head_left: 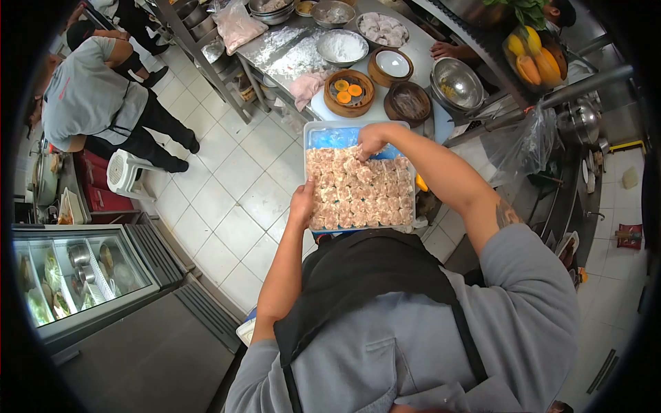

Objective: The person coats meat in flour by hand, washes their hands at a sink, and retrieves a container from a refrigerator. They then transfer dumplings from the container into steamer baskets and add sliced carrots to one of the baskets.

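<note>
A plastic tray (pixel 309 138) with a blue bottom is filled with rows of pale, meaty dumplings (pixel 358 196) that look like siu mai. My left hand (pixel 302 202) grips the tray's left side, its fingers mostly hidden behind the wall. Over the tray's far part, my right hand (pixel 372 140) has its fingers closed in a pinch on a dumpling at the upper edge of the rows. The fingertips are partly hidden. Beyond the tray stands a bamboo steamer basket (pixel 330 98) with orange slices (pixel 354 90) inside.
A second steamer (pixel 375 71) holds a white dish; a darker basket (pixel 407 103) sits beside it. On the floured table are a bowl of flour (pixel 342 47) and a metal bowl (pixel 456 84). A co-worker (pixel 103 86) stands left by a white stool (pixel 127 173). A glass-topped fridge (pixel 76 275) is at lower left.
</note>
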Tool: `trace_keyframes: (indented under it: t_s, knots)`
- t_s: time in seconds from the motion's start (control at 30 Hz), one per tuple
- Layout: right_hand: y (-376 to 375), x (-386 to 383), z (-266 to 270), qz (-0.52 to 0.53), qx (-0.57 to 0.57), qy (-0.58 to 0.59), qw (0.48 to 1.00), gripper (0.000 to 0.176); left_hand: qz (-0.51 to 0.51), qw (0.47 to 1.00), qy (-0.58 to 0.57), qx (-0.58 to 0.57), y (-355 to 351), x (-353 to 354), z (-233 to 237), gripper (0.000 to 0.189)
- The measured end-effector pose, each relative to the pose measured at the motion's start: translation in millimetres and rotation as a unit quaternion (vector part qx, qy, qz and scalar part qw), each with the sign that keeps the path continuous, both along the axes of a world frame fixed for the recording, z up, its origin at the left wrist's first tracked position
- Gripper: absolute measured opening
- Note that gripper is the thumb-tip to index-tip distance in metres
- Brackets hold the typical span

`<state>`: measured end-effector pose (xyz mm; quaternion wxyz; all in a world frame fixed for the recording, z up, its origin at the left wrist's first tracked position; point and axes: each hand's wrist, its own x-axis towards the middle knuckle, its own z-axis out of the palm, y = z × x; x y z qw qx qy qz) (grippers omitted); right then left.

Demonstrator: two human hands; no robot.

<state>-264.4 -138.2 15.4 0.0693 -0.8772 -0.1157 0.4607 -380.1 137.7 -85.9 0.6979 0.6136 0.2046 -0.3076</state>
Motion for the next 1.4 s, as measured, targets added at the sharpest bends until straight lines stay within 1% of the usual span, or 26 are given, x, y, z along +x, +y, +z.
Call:
trace_keyframes:
  t_s: [0.07, 0.17, 0.27, 0.3, 0.33, 0.37, 0.47, 0.5, 0.53, 0.57, 0.6, 0.63, 0.7, 0.8, 0.9, 0.97, 1.0, 1.03, 1.07, 1.1, 1.13, 1.17, 1.2, 1.3, 1.37, 1.4]
  knots:
    - [5.4, 7.7, 2.5, 0.023, -0.042, 0.039, 0.998, 0.057, 0.001, 1.0, 0.0, 0.005, 0.0, -1.3, 6.5, 0.071]
    - [-3.2, -1.9, -12.7, -0.115, -0.012, 0.06, 0.992, 0.06, 0.003, 1.0, 0.001, 0.015, -0.3, -1.1, 5.4, 0.073]
    - [-2.3, -22.6, 3.5, -0.177, 0.005, 0.012, 0.984, 0.057, -0.005, 1.0, -0.013, 0.021, -1.4, 3.2, -1.1, 0.073]
    - [0.5, -26.4, 7.5, -0.103, -0.001, -0.061, 0.993, 0.055, -0.011, 1.0, -0.016, 0.025, 0.6, -0.1, -2.7, 0.073]
    - [2.8, -29.3, 12.5, -0.028, -0.006, -0.134, 0.991, 0.053, -0.008, 1.0, -0.013, 0.023, 1.3, -1.4, -4.3, 0.073]
    - [3.5, -33.8, 13.8, 0.044, -0.011, -0.204, 0.978, 0.051, -0.007, 1.0, -0.011, 0.021, 1.6, -1.9, -5.6, 0.073]
    - [-11.8, -10.6, 7.7, 0.092, 0.057, -0.17, 0.979, 0.04, -0.005, 1.0, -0.011, 0.012, -0.5, 1.1, -4.0, 0.073]
    - [-18.0, -9.3, 3.9, -0.025, 0.075, -0.086, 0.993, 0.037, -0.005, 1.0, -0.008, 0.01, 0.6, -2.1, -3.9, 0.073]
    - [-27.0, -6.2, 1.9, -0.14, 0.091, -0.002, 0.986, 0.033, -0.003, 1.0, -0.008, 0.008, 0.6, -2.8, -4.1, 0.073]
    - [-36.4, -3.8, 0.2, -0.252, 0.105, 0.081, 0.959, 0.03, -0.001, 1.0, -0.008, 0.006, 0.2, -2.5, -4.2, 0.073]
    - [-47.1, -4.0, -9.5, -0.222, 0.127, 0.092, 0.962, 0.024, 0.002, 1.0, -0.008, 0.003, -0.2, -2.0, -4.8, 0.073]
    - [-50.7, -9.7, -7.7, -0.279, 0.173, 0.074, 0.942, 0.025, -0.002, 1.0, -0.013, 0.007, -0.1, -0.3, -7.7, 0.073]
    - [-53.6, -33.0, -9.2, -0.391, 0.261, 0.04, 0.882, 0.027, -0.01, 1.0, -0.018, 0.014, 2.1, -1.9, -11.1, 0.073]
    - [-59.4, -41.8, -5.4, -0.484, 0.338, 0.109, 0.8, 0.032, -0.005, 1.0, -0.004, 0.005, 2.0, -2.1, -9.8, 0.074]
    - [-61.9, -45.7, -6.2, -0.556, 0.327, 0.144, 0.751, 0.033, 0.0, 1.0, -0.003, -0.003, 0.5, -1.5, -9.3, 0.073]
    - [-58.8, -44.1, -9.7, -0.504, 0.236, 0.025, 0.83, 0.034, 0.005, 1.0, -0.001, -0.016, 0.3, -1.7, -8.6, 0.072]
    - [-55.0, -43.7, -8.9, -0.472, 0.188, -0.034, 0.86, 0.034, 0.008, 1.0, 0.0, -0.022, 0.3, -2.2, -6.4, 0.071]
    - [-52.0, -45.4, -7.7, -0.411, 0.15, -0.12, 0.891, 0.036, 0.01, 1.0, 0.001, -0.02, 0.2, -2.4, -4.2, 0.071]
    - [-49.1, -49.6, -6.7, -0.344, 0.109, -0.205, 0.91, 0.038, 0.012, 1.0, 0.003, -0.019, 0.0, -2.7, -2.1, 0.07]
    - [-46.8, -54.0, -5.7, -0.272, 0.066, -0.288, 0.916, 0.04, 0.014, 1.0, 0.004, -0.018, -0.3, -3.0, -1.1, 0.07]
    - [-46.9, -58.1, -7.6, -0.175, 0.111, -0.358, 0.91, 0.042, 0.013, 1.0, 0.002, -0.018, -0.6, -3.1, -0.1, 0.07]
    - [-47.2, -62.4, -9.8, -0.075, 0.155, -0.423, 0.89, 0.044, 0.013, 1.0, 0.0, -0.018, -0.6, -3.5, 0.7, 0.07]
    - [-46.3, -65.0, -9.9, 0.026, 0.196, -0.48, 0.855, 0.047, 0.012, 1.0, -0.001, -0.017, 0.0, -4.1, 1.2, 0.07]
    - [-43.9, -62.5, -10.1, 0.005, 0.162, -0.341, 0.926, 0.053, -0.018, 1.0, 0.004, 0.011, 2.1, -3.4, -0.4, 0.07]
    - [-52.1, -55.8, -23.5, -0.037, 0.208, -0.315, 0.925, 0.052, -0.019, 1.0, 0.0, 0.014, 2.0, -2.7, -12.8, 0.07]
    - [-49.9, -51.4, -21.3, -0.057, 0.231, -0.302, 0.923, 0.052, -0.018, 1.0, -0.003, 0.016, 2.6, -1.4, -13.9, 0.07]
